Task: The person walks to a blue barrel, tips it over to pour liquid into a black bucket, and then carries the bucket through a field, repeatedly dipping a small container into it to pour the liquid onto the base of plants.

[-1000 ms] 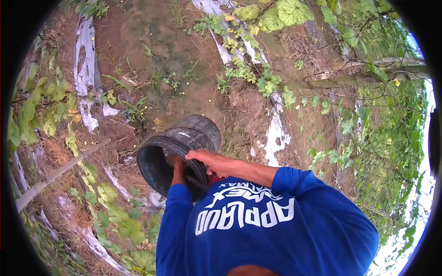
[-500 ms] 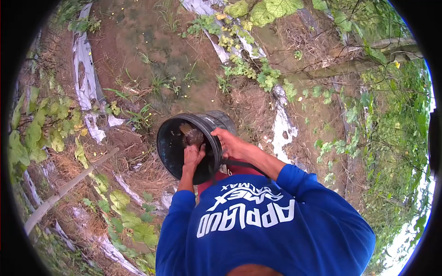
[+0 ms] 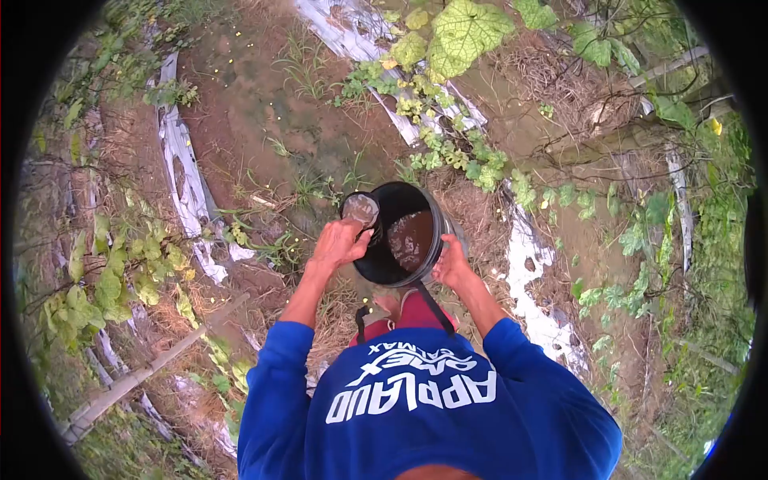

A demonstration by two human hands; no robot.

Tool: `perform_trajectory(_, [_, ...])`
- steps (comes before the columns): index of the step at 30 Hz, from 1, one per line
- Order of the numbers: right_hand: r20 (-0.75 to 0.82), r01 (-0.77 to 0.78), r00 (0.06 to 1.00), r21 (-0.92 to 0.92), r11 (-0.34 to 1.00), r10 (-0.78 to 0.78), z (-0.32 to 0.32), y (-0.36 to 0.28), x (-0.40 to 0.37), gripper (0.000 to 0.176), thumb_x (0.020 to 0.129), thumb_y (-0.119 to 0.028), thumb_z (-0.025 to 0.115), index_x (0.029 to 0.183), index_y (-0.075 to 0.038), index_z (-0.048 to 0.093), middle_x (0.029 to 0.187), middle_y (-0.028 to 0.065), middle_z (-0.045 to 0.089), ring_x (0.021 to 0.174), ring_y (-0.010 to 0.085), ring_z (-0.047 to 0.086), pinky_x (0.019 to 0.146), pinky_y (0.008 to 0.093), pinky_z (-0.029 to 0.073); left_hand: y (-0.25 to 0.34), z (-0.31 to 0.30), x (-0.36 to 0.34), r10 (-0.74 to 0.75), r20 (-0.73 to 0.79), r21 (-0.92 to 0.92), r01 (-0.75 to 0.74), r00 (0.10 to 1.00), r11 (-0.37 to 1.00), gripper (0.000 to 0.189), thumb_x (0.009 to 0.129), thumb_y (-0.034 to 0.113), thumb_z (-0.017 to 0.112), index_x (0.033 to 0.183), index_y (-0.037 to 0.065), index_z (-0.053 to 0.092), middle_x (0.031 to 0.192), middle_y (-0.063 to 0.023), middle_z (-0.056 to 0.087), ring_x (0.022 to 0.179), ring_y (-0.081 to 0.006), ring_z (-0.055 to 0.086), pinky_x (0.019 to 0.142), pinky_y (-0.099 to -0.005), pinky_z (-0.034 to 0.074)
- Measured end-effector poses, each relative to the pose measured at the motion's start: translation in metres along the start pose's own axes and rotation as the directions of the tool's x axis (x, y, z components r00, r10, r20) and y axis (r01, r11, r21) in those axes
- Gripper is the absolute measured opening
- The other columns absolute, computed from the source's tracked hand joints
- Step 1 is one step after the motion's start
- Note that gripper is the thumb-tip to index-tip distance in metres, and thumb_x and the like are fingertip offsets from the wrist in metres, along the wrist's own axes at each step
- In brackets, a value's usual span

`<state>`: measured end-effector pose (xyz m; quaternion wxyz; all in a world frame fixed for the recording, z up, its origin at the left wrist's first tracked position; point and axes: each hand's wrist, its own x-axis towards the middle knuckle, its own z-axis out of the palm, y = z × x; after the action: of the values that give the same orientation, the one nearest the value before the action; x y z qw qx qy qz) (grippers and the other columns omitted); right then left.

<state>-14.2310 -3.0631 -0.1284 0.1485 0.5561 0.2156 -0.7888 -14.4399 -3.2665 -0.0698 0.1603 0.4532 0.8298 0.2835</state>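
Note:
A black bucket hangs in front of my legs, tilted, with brown liquid inside. My left hand is closed round a small cup that holds murky liquid, at the left edge of the bucket's mouth. At the bucket's right rim, my right hand grips the rim with curled fingers. A dark strap runs from the bucket down toward my body.
Leafy vines reach in at the top. Torn pale plastic sheeting lies along the soil on both sides. A wooden pole slants at lower left, and a thicker one crosses the upper right.
My left hand has come up out of the bucket with the cup and moved to its left rim. The bucket has shifted right and stands more upright, with its liquid now visible.

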Motion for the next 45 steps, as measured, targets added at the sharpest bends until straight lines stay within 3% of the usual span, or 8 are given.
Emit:
perform_trajectory(8, [-0.029,0.056,0.998,0.285,0.957,-0.05,-0.042,-0.054,0.003,0.047,0.078,-0.06,0.043,0.092,-0.019,0.063,0.074,-0.0037,0.063,0.047,0.0122,0.043,0.045,0.0285,0.031,0.029,-0.023,0.183,-0.033,0.301,0.162,-0.017,0.953,0.987,0.037,0.082,0.034,0.059,0.08,-0.002,0.067,0.076,-0.0268,0.064,0.078,-0.0433,0.063,0.074,-0.0496,0.051])
perform_trajectory(13, [-0.064,0.058,0.997,0.435,0.898,-0.033,-0.074,-0.076,-0.002,0.05,0.072,-0.061,0.052,0.093,-0.015,0.059,0.075,-0.0034,0.054,0.061,0.0159,0.045,0.052,0.0306,0.033,0.001,0.004,0.277,0.0,0.402,0.262,-0.115,0.916,0.958,0.043,0.082,0.042,0.054,0.093,0.003,0.07,0.089,-0.0272,0.065,0.088,-0.0437,0.063,0.081,-0.0493,0.05])
perform_trajectory(22, [-0.171,0.098,0.985,0.551,0.829,-0.003,-0.085,-0.088,0.009,0.048,0.07,-0.057,0.057,0.085,-0.013,0.05,0.07,0.0003,0.045,0.059,0.0177,0.038,0.053,0.032,0.032,-0.006,-0.007,0.363,-0.08,0.532,0.404,-0.17,0.843,0.899,0.05,0.077,0.045,0.05,0.096,0.003,0.07,0.1,-0.0234,0.067,0.097,-0.0389,0.064,0.086,-0.047,0.051])
perform_trajectory(30, [-0.153,0.077,0.988,0.488,0.869,-0.002,-0.068,-0.116,0.015,0.052,0.073,-0.057,0.054,0.098,-0.011,0.052,0.087,0.0,0.05,0.073,0.0166,0.04,0.058,0.0313,0.034,-0.015,-0.056,0.345,0.036,0.337,0.31,-0.147,0.941,0.939,0.046,0.081,0.046,0.054,0.094,0.005,0.07,0.092,-0.0224,0.067,0.087,-0.0398,0.065,0.081,-0.047,0.052])
perform_trajectory(36, [-0.265,0.083,0.96,0.565,0.821,0.086,-0.007,-0.169,0.047,0.071,0.074,-0.061,0.053,0.115,-0.004,0.043,0.1,0.0036,0.047,0.07,0.0178,0.037,0.058,0.0298,0.034,-0.107,-0.098,0.291,0.042,0.054,-0.114,-0.036,0.998,0.993,0.031,0.085,0.029,0.058,0.084,-0.002,0.066,0.083,-0.0223,0.064,0.081,-0.0417,0.061,0.073,-0.0483,0.049])
perform_trajectory(42, [-0.337,0.233,0.94,0.535,0.812,-0.048,0.087,-0.21,0.08,0.065,0.073,-0.059,0.053,0.11,-0.006,0.046,0.096,0.0073,0.049,0.074,0.0196,0.043,0.056,0.0299,0.036,-0.243,-0.148,0.266,-0.065,0.145,-0.141,0.086,0.987,0.986,0.037,0.082,0.034,0.059,0.078,-0.003,0.065,0.077,-0.0257,0.063,0.076,-0.0432,0.063,0.069,-0.0503,0.049])
perform_trajectory(43, [-0.242,0.076,0.966,0.594,0.801,0.088,0.082,-0.223,0.094,0.064,0.071,-0.058,0.054,0.109,-0.006,0.045,0.101,0.0093,0.05,0.077,0.0216,0.044,0.057,0.032,0.037,-0.27,-0.15,0.26,-0.095,0.145,-0.14,0.116,0.985,0.983,0.037,0.08,0.034,0.06,0.077,-0.003,0.064,0.076,-0.0264,0.062,0.075,-0.0429,0.063,0.068,-0.0504,0.049])
perform_trajectory(45, [-0.293,0.099,0.951,0.6,0.794,0.103,0.136,-0.252,0.104,0.063,0.07,-0.057,0.055,0.107,-0.007,0.045,0.102,0.01,0.05,0.077,0.0225,0.045,0.056,0.0326,0.037,-0.315,-0.175,0.251,-0.146,0.173,-0.136,0.171,0.974,0.976,0.037,0.08,0.034,0.059,0.076,-0.002,0.064,0.075,-0.0263,0.063,0.075,-0.0432,0.063,0.068,-0.0504,0.049])
